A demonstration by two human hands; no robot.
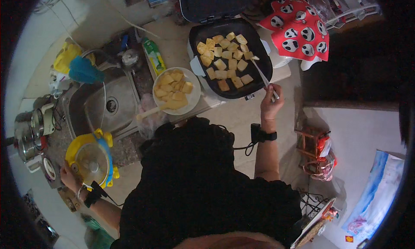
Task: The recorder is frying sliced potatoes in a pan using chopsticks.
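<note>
My right hand (271,99) grips a pair of pale chopsticks (262,76). Their tips are among several browned, tofu-like pieces (232,64) spread over the black pan of an electric skillet (227,92), near its right side. At the lower left, my left hand (69,177) is beside a yellow and blue round pot (72,147) with a see-through lid (93,163); whether the fingers hold its rim cannot be made out. Left of the skillet stands a white plate (193,103) heaped with more pieces (173,85). A wooden spatula (176,104) lies across it.
The skillet's dark lid (214,4) is raised behind it. A green bottle or pack (154,56) lies near the plate, beside a steel sink (121,114). A red patterned cloth (300,33) is at the right. Metal pots (26,137) stand far left.
</note>
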